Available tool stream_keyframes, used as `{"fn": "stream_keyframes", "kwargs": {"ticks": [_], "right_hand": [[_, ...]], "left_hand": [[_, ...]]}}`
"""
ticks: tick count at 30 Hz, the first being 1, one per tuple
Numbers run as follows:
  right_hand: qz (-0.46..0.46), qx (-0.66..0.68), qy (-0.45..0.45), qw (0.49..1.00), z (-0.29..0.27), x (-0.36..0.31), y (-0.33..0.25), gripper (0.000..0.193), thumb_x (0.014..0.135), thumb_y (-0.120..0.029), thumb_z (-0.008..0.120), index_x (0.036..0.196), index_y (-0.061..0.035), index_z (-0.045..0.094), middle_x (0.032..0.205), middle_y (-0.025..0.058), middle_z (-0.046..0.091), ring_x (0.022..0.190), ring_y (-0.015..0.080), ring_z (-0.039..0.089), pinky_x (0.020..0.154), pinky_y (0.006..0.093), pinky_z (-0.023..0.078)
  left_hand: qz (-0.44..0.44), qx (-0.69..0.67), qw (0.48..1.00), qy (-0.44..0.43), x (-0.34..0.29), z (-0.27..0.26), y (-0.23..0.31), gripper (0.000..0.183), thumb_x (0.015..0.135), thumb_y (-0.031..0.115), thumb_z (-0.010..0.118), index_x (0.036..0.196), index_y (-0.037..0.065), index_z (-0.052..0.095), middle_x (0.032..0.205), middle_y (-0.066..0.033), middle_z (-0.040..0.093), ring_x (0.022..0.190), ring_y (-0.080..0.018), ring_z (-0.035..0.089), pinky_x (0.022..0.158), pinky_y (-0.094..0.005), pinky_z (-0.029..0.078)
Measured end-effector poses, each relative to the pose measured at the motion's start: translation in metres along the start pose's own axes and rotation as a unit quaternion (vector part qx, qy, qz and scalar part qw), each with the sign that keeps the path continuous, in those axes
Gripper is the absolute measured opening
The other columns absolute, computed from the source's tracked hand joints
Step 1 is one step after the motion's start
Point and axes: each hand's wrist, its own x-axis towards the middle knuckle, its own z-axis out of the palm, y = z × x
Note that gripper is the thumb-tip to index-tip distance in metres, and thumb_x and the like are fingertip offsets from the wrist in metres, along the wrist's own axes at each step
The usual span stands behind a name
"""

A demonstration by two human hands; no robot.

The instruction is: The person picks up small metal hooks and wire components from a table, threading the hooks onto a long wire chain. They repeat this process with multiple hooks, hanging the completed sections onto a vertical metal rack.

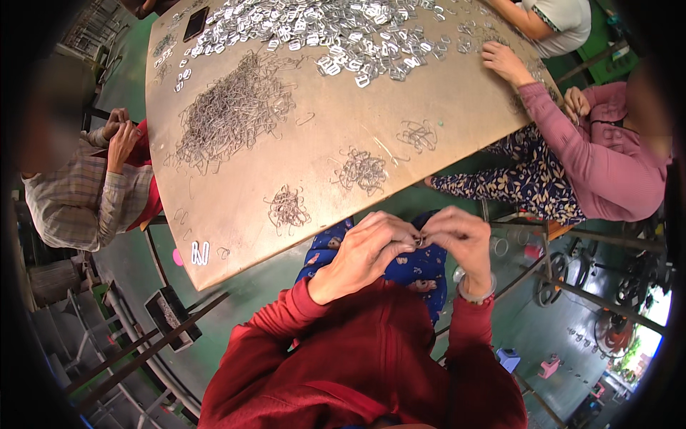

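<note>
Left hand (373, 239) and right hand (459, 232) are meeting at the fingertips, each pinching closed on a small metal piece (420, 241) (its exact shape is too small to tell). It is hanging just off the near edge of the table surface (329, 136), above the blue patterned trousers (416, 275). Along that near edge, three small heaps of bent wires (288, 207) are lying in a loose row, and a larger wire pile (236, 107) is spreading toward the left edge. Two pale buckles (200, 252) are resting at the near left corner. Toward the far edge, a broad pile of buckles (364, 36) is glinting, with a phone (196, 23) lying near the far left corner. Co-workers are sitting along the left and right edges.
</note>
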Motion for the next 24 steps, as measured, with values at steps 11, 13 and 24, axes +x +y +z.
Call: {"fn": "stream_keyframes", "kwargs": {"ticks": [11, 13, 24], "right_hand": [[-0.179, -0.435, 0.096, 0.877, -0.012, 0.233, 0.121, 0.026, 0.081, -0.005, 0.056, 0.105, 0.0032, 0.060, 0.099, 0.0188, 0.062, 0.096, 0.0360, 0.057, 0.088, 0.0416, 0.044], [-0.144, -0.557, 0.103, 0.812, -0.027, 0.245, 0.157, 0.029, 0.082, -0.005, 0.054, 0.110, 0.0023, 0.058, 0.100, 0.0190, 0.062, 0.103, 0.0346, 0.054, 0.093, 0.0435, 0.040], [0.079, -0.033, 0.116, 0.990, 0.011, 0.115, 0.033, 0.026, 0.081, -0.003, 0.062, 0.104, 0.0074, 0.063, 0.092, 0.0127, 0.065, 0.077, 0.0164, 0.063, 0.073, 0.0252, 0.049]], "left_hand": [[0.015, 0.005, 1.000, 0.000, -0.002, -0.010, -0.015, 0.010, 0.077, 0.003, 0.065, 0.085, 0.005, 0.060, 0.090, -0.0073, 0.061, 0.086, -0.0244, 0.058, 0.075, -0.0339, 0.047], [0.038, 0.015, 0.999, -0.011, 0.004, -0.011, -0.010, 0.010, 0.078, 0.004, 0.064, 0.086, 0.004, 0.059, 0.090, -0.0075, 0.061, 0.086, -0.0241, 0.058, 0.076, -0.0341, 0.046], [0.040, 0.023, 0.997, 0.054, -0.011, -0.010, -0.017, 0.007, 0.081, 0.008, 0.062, 0.085, 0.004, 0.058, 0.086, -0.0059, 0.061, 0.085, -0.0239, 0.057, 0.075, -0.0347, 0.045]]}}
